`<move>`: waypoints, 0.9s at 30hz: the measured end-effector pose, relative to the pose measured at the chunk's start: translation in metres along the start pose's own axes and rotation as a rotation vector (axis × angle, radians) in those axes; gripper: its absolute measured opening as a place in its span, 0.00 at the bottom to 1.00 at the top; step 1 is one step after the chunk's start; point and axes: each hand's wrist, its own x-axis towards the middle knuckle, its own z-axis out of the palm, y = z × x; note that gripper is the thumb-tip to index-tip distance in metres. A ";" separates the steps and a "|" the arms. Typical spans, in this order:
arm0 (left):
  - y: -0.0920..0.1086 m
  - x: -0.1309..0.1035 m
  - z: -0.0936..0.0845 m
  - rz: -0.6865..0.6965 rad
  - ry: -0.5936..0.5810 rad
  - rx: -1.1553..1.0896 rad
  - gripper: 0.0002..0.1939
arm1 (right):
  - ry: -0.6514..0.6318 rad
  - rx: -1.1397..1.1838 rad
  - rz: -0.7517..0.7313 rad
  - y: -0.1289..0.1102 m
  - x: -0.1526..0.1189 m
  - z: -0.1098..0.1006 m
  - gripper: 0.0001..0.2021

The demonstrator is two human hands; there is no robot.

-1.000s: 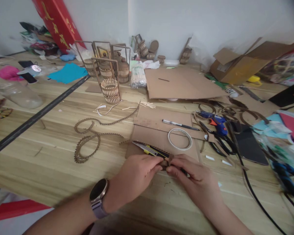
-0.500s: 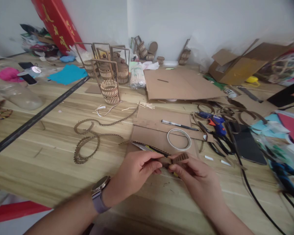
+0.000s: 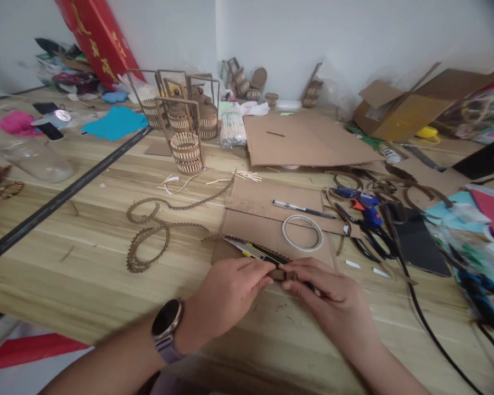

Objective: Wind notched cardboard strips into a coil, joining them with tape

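brown strip (image 3: 277,275) tipped lower, l fingers (image 3: 258,270) + r fingers (image 3: 307,274) pinching it, cutter (image 3: 267,253) partly hidden, tape ring (image 3: 285,232) nr

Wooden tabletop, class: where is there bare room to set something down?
Mostly bare wood lies between the black band and the coiled ribbed strips, and between the left forearm and right forearm. The right side is crowded: glue gun, phone, loose brown strips.

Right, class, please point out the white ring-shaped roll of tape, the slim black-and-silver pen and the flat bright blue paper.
White ring-shaped roll of tape (image 3: 302,249): head view, near edge of its ring.
Slim black-and-silver pen (image 3: 305,209): head view, middle of its barrel.
Flat bright blue paper (image 3: 115,124): head view, middle of its surface.
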 end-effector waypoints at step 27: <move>0.001 0.002 -0.002 -0.070 -0.027 -0.092 0.11 | 0.066 -0.011 -0.068 0.000 -0.001 -0.001 0.06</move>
